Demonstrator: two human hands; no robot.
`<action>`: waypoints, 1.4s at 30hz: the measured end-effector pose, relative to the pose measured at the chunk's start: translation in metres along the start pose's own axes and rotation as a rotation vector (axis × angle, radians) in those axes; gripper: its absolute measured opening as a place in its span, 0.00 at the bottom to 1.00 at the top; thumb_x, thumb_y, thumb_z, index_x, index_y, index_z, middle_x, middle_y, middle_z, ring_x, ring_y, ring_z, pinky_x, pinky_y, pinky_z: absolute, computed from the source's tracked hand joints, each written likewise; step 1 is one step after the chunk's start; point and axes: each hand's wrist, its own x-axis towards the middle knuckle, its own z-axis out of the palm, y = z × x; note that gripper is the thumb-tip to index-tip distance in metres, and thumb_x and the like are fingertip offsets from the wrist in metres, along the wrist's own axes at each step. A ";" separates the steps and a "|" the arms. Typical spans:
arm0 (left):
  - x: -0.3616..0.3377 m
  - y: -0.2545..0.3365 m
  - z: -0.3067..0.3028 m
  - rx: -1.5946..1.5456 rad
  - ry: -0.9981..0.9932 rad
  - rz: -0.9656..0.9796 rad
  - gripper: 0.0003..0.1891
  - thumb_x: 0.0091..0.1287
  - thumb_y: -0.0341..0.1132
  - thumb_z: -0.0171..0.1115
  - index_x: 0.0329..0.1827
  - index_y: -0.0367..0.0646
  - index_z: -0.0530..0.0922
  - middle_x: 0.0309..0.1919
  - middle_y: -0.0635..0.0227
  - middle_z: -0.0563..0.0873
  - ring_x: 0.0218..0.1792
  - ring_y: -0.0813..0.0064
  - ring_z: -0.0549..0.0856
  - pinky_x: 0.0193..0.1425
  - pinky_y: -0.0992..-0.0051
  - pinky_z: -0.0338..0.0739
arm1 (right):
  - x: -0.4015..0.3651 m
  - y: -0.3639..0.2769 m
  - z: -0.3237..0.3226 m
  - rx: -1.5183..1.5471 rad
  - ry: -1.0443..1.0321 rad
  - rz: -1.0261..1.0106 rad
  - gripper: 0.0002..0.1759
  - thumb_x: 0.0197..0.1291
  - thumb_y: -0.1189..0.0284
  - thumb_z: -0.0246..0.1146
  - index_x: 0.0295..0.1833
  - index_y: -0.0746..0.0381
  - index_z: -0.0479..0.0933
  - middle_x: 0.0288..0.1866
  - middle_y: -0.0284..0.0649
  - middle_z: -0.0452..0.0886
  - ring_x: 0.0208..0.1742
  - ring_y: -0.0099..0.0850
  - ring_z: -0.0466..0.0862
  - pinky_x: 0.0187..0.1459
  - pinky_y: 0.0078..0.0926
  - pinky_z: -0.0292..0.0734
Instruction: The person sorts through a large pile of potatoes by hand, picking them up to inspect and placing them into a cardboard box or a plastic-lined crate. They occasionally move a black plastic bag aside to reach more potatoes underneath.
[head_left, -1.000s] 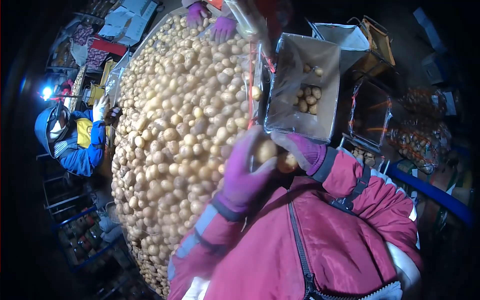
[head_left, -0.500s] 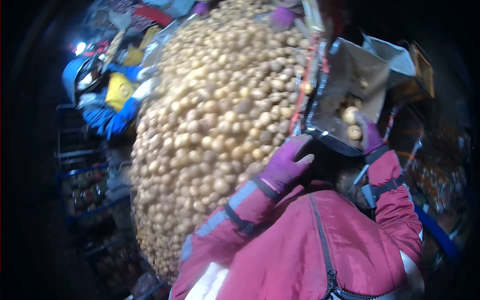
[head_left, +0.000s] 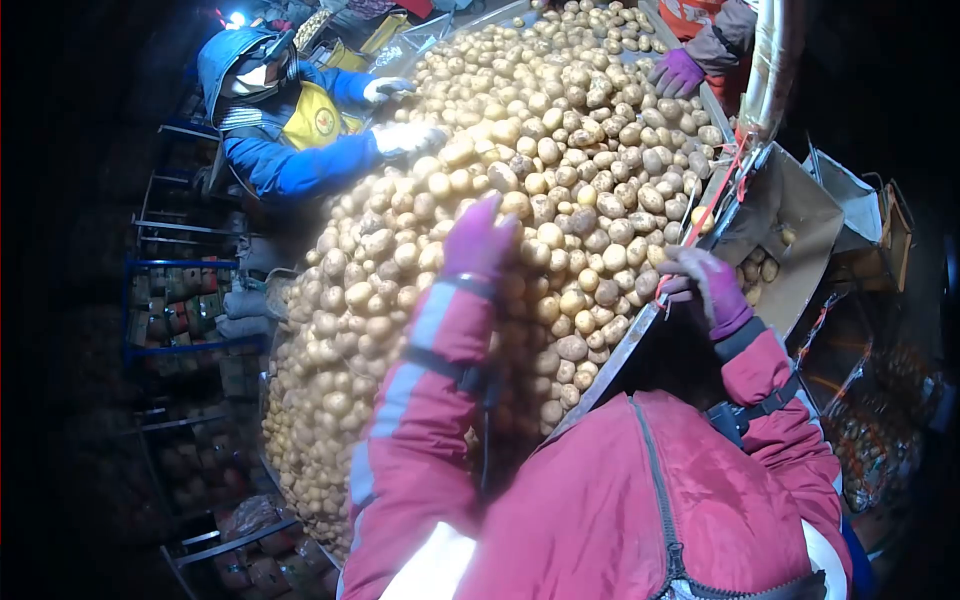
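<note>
My left hand (head_left: 480,240), in a purple glove, reaches over the heap of potatoes (head_left: 375,240). Its fingers are slightly blurred but look extended, with no potato visible in them. Near the table's metal edge (head_left: 622,352), beside a red cord (head_left: 706,216), is my right hand (head_left: 712,290), also gloved in purple. Its fingers are loosely bent and apart, and nothing shows in them. Just beyond it stands an open box (head_left: 805,215) lined with brownish sheet, with several potatoes (head_left: 762,268) inside.
Across the heap at the left, a person in blue (head_left: 300,165) touches potatoes with white-gloved hands. Another person's purple-gloved hand (head_left: 678,74) rests at the far edge. A thick pale post (head_left: 768,75) rises at the right. Crates (head_left: 190,305) stand at the left.
My left hand has moved from the table edge out over the heap. My right hand has left the box and the potatoes there, coming to the table's edge. The view has shifted.
</note>
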 end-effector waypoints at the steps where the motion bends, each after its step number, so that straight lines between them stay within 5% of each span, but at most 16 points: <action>1: 0.013 0.001 0.011 0.100 0.002 0.033 0.24 0.66 0.49 0.68 0.61 0.46 0.82 0.52 0.55 0.86 0.49 0.56 0.86 0.59 0.58 0.78 | 0.001 -0.002 0.015 -0.055 -0.034 -0.004 0.27 0.78 0.57 0.54 0.69 0.67 0.73 0.56 0.46 0.85 0.43 0.27 0.87 0.41 0.23 0.84; 4: 0.036 0.024 0.019 0.336 -0.194 0.001 0.18 0.62 0.48 0.70 0.46 0.45 0.80 0.45 0.58 0.86 0.49 0.54 0.85 0.54 0.54 0.77 | 0.003 -0.011 0.050 0.026 -0.043 0.086 0.23 0.77 0.60 0.57 0.65 0.67 0.75 0.52 0.47 0.87 0.37 0.29 0.87 0.38 0.24 0.83; 10: 0.030 0.011 0.040 0.050 0.055 0.114 0.24 0.62 0.46 0.69 0.58 0.42 0.80 0.48 0.52 0.85 0.51 0.51 0.84 0.57 0.56 0.78 | 0.024 -0.008 0.071 0.085 -0.159 0.166 0.37 0.76 0.45 0.52 0.76 0.63 0.66 0.60 0.48 0.82 0.41 0.29 0.87 0.43 0.28 0.86; 12: 0.011 0.048 0.016 -0.232 -0.055 0.020 0.29 0.64 0.49 0.67 0.63 0.38 0.79 0.51 0.48 0.85 0.55 0.47 0.83 0.61 0.56 0.78 | 0.029 -0.011 0.087 0.185 -0.169 0.251 0.40 0.75 0.42 0.51 0.78 0.62 0.63 0.62 0.49 0.80 0.40 0.30 0.87 0.44 0.28 0.86; 13: -0.004 0.070 0.006 -0.224 -0.131 -0.015 0.34 0.62 0.51 0.69 0.69 0.42 0.77 0.57 0.49 0.84 0.55 0.54 0.85 0.61 0.62 0.79 | 0.039 -0.006 0.089 0.281 -0.215 0.304 0.39 0.76 0.45 0.53 0.78 0.63 0.61 0.69 0.49 0.73 0.42 0.30 0.85 0.41 0.31 0.83; 16: -0.035 0.084 0.000 -0.376 -0.316 0.097 0.33 0.64 0.50 0.70 0.69 0.43 0.77 0.56 0.52 0.85 0.55 0.57 0.86 0.63 0.63 0.79 | 0.079 0.047 0.096 0.555 -0.408 0.185 0.33 0.79 0.48 0.51 0.73 0.63 0.67 0.56 0.43 0.81 0.46 0.30 0.85 0.46 0.32 0.85; 17: -0.034 0.073 0.001 -0.326 -0.226 0.082 0.33 0.64 0.50 0.70 0.69 0.42 0.77 0.56 0.52 0.85 0.55 0.57 0.85 0.63 0.63 0.79 | 0.059 0.010 0.108 0.133 -0.328 0.112 0.27 0.79 0.54 0.52 0.66 0.66 0.73 0.49 0.42 0.83 0.47 0.30 0.86 0.46 0.29 0.85; 20: -0.018 0.015 -0.021 -0.157 -0.051 -0.005 0.31 0.65 0.50 0.69 0.67 0.41 0.78 0.55 0.52 0.86 0.55 0.54 0.85 0.62 0.62 0.79 | 0.057 0.011 0.107 0.197 -0.330 0.315 0.29 0.76 0.50 0.52 0.66 0.63 0.73 0.50 0.41 0.84 0.43 0.34 0.86 0.45 0.35 0.86; 21: -0.004 0.000 -0.035 -0.089 -0.048 -0.058 0.30 0.66 0.51 0.68 0.65 0.40 0.80 0.53 0.51 0.87 0.55 0.52 0.86 0.62 0.60 0.79 | 0.053 0.004 0.109 0.293 -0.314 0.352 0.17 0.74 0.66 0.56 0.57 0.68 0.79 0.45 0.43 0.84 0.42 0.32 0.87 0.44 0.29 0.86; 26: 0.045 -0.033 -0.032 0.319 -0.265 -0.156 0.19 0.64 0.48 0.64 0.51 0.47 0.83 0.48 0.54 0.88 0.50 0.54 0.87 0.55 0.58 0.82 | 0.057 0.022 0.104 0.165 -0.358 0.192 0.20 0.69 0.66 0.56 0.57 0.70 0.77 0.47 0.48 0.85 0.43 0.38 0.87 0.43 0.37 0.87; 31: 0.075 -0.028 -0.004 0.369 -0.301 -0.210 0.20 0.64 0.51 0.64 0.50 0.46 0.84 0.49 0.54 0.88 0.52 0.53 0.87 0.56 0.57 0.82 | 0.036 -0.003 0.111 0.261 -0.226 0.304 0.23 0.66 0.67 0.56 0.59 0.74 0.76 0.48 0.55 0.84 0.42 0.42 0.87 0.45 0.40 0.87; 34: 0.072 -0.033 -0.008 0.304 -0.382 -0.205 0.20 0.66 0.50 0.63 0.50 0.44 0.84 0.49 0.54 0.88 0.53 0.52 0.87 0.58 0.57 0.81 | 0.037 0.006 0.101 0.218 -0.296 0.189 0.24 0.65 0.67 0.56 0.59 0.75 0.75 0.47 0.55 0.85 0.42 0.43 0.87 0.45 0.40 0.87; 38: 0.059 -0.043 0.004 0.316 -0.199 -0.153 0.17 0.68 0.46 0.61 0.49 0.45 0.84 0.49 0.50 0.88 0.53 0.51 0.87 0.59 0.56 0.81 | 0.020 -0.004 0.096 0.228 -0.315 0.261 0.24 0.64 0.69 0.57 0.60 0.75 0.75 0.43 0.53 0.85 0.41 0.44 0.88 0.45 0.41 0.88; 42: 0.058 -0.052 -0.007 0.144 -0.138 -0.070 0.12 0.69 0.39 0.59 0.50 0.46 0.83 0.45 0.52 0.88 0.41 0.53 0.89 0.48 0.58 0.83 | 0.011 0.002 0.081 0.332 -0.280 0.284 0.22 0.65 0.73 0.56 0.60 0.76 0.75 0.44 0.52 0.85 0.42 0.43 0.88 0.45 0.41 0.89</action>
